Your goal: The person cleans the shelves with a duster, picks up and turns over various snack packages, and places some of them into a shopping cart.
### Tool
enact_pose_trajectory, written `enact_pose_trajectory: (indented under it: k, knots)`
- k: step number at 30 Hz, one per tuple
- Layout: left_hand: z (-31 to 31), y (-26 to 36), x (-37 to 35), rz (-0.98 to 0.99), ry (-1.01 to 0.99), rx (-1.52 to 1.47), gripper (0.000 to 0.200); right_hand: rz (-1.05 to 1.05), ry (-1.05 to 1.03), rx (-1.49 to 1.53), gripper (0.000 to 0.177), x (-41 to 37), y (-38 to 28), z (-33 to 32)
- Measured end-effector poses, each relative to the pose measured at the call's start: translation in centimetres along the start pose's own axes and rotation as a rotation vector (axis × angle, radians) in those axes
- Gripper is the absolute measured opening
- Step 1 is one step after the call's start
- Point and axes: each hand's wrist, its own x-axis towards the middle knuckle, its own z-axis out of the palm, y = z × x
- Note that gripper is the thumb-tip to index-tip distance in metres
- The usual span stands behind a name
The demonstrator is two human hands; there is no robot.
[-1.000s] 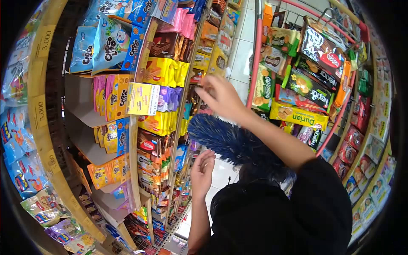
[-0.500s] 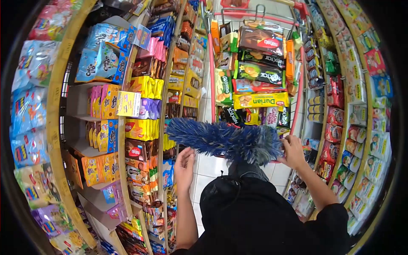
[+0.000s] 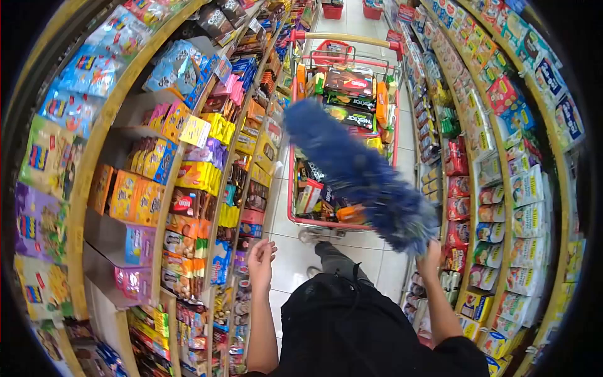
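A fluffy blue-grey duster [image 3: 358, 166] slants across the view, smeared by motion. Its lower end meets my right hand [image 3: 429, 261], which is closed around the handle; the handle itself is hidden. My left hand [image 3: 261, 256] is empty, its fingers loosely curled and a little apart, beside the left shelves. Ahead stands a shopping cart [image 3: 291, 188] with a red rim, loaded with packaged snacks. Among them are a brown nabati pack [image 3: 352, 81] and green-and-black Nextar packs [image 3: 349, 117]. The duster hides part of the load.
Shelves of snack packs and boxes [image 3: 135, 201] line the left side. More shelves with bagged goods [image 3: 527, 239] run along the right. White floor tiles [image 3: 292, 251] show between them. Red baskets [image 3: 372, 10] stand farther down the aisle.
The duster has swung from nearly level to a steep slant, its right end dropping with my right hand. The cart appears farther ahead and more of it shows. My left hand sits lower.
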Motion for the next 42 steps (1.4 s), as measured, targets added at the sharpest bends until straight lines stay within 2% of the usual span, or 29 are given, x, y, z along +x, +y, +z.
enact_pose_trajectory:
  k: [1, 2, 5, 8, 10, 12, 13, 14, 15, 17, 18, 19, 21, 23, 25, 26, 27, 37, 40, 42]
  knots:
    - [0.3, -0.3, -0.2, -0.002, -0.022, 0.0, 0.028, -0.014, 0.033, 0.033, 0.026, -2.7, 2.3, -0.5]
    - [0.7, -0.8, -0.6, -0.007, -0.042, -0.003, 0.028, 0.357, -0.12, 0.094, 0.037, -5.7, 4.4, -0.9]
    - [2.2, -0.9, -2.4, 0.031, -0.124, 0.022, 0.029, 0.42, -0.042, 0.077, 0.037, -16.6, 22.1, 5.9]
    - [4.6, 0.0, -2.8, 0.094, -0.217, 0.038, 0.026, 0.494, -0.123, -0.203, 0.036, -17.0, 18.8, 5.7]
    - [6.0, 1.9, -2.4, 0.284, -0.319, 0.279, 0.029, 0.545, -0.181, -0.405, 0.036, -16.5, 15.6, 5.5]
    - [7.9, 5.5, -2.9, 0.451, -0.435, 0.482, 0.035, 0.856, -0.211, -0.11, 0.034, -16.5, 13.9, 5.8]
    - [9.3, 7.9, -3.2, 0.492, -0.497, 0.549, 0.037, 0.823, -0.093, -0.05, 0.036, -18.7, 15.0, 7.4]
    - [11.1, 10.2, -3.5, 0.536, -0.557, 0.618, 0.038, 0.799, -0.33, -0.133, 0.036, -20.0, 16.0, 8.0]
    - [13.1, 12.3, -4.0, 0.573, -0.62, 0.686, 0.04, 0.836, -0.369, -0.191, 0.037, -20.6, 14.3, 7.5]
    - [18.1, 15.9, -5.6, 0.925, -0.701, 0.951, 0.043, 0.412, -0.807, -0.376, 0.038, -25.0, 18.7, 9.2]
    - [21.0, 17.3, -7.1, 1.058, -0.76, 1.043, 0.041, 0.391, -0.908, -0.351, 0.037, -26.4, 19.5, 8.8]
    - [24.0, 19.3, -9.3, 1.175, -0.833, 1.124, 0.038, 0.47, -0.952, -0.292, 0.037, -26.6, 19.7, 8.5]
    - [30.1, 21.9, -13.6, 1.12, -1.119, 1.063, 0.022, 0.641, -1.018, -0.224, 0.037, -27.0, 20.6, 7.1]
    - [35.3, 25.0, -15.9, 1.337, -1.331, 1.142, 0.025, 0.786, -1.01, -0.184, 0.036, -25.6, 21.3, 6.5]
    - [38.6, 25.4, -15.8, 1.363, -1.473, 1.092, 0.026, 0.877, -0.983, -0.166, 0.035, -21.2, 19.9, 5.1]
    - [40.1, 25.2, -15.4, 1.36, -1.509, 1.073, 0.027, 0.911, -0.96, -0.151, 0.035, -21.9, 22.5, 6.1]
    - [41.4, 25.0, -14.8, 1.356, -1.544, 1.06, 0.027, 0.936, -0.936, -0.154, 0.035, -19.7, 22.3, 5.6]
    - [49.7, 24.3, -10.4, 1.255, -1.681, 1.072, 0.034, 0.991, -0.745, -0.186, 0.032, -6.9, 30.9, 8.8]
    - [51.1, 24.0, -7.9, 1.146, -1.659, 1.195, 0.036, 0.96, -0.762, -0.224, 0.031, -6.7, 31.9, 8.4]
    - [51.7, 23.5, -2.3, 0.959, -1.461, 1.381, 0.038, 0.833, -0.727, -0.194, 0.034, -8.4, 30.8, 9.7]
